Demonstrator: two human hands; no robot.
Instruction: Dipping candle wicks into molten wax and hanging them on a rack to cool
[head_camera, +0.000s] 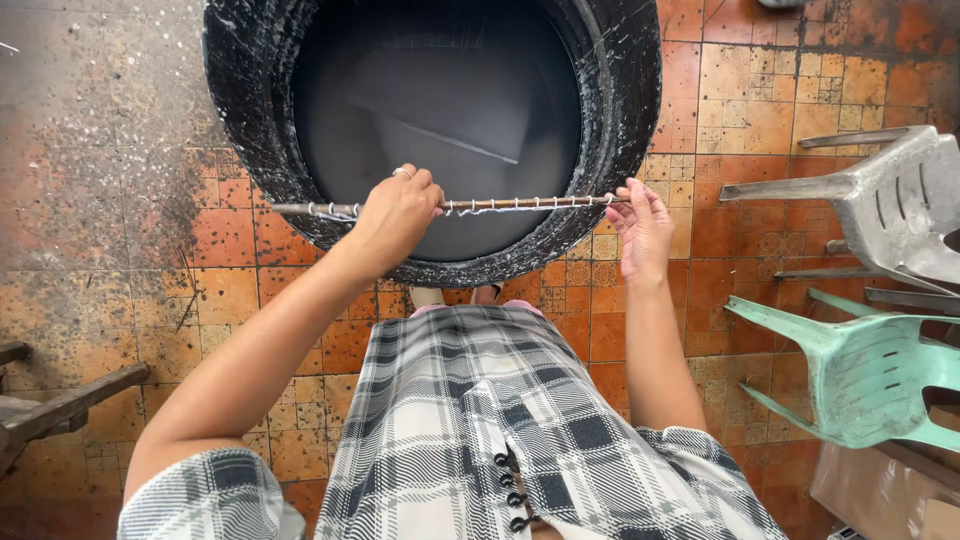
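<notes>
I hold a thin rusty rod (520, 204) level across the mouth of a big black vat (630, 120) full of dark liquid (430, 90). White string loops wind along the rod. My left hand (398, 215) is closed around the rod near its left part. My right hand (640, 228) supports the rod's right end with the fingertips, the palm turned up. A ring shows on a left finger. My checked dress fills the bottom of the view.
Two plastic chairs lie tipped at the right, one grey (890, 205), one pale green (870, 375). A dark wooden piece (60, 405) juts in at the left. The floor is worn orange tile (760, 90) with grey stains at the left.
</notes>
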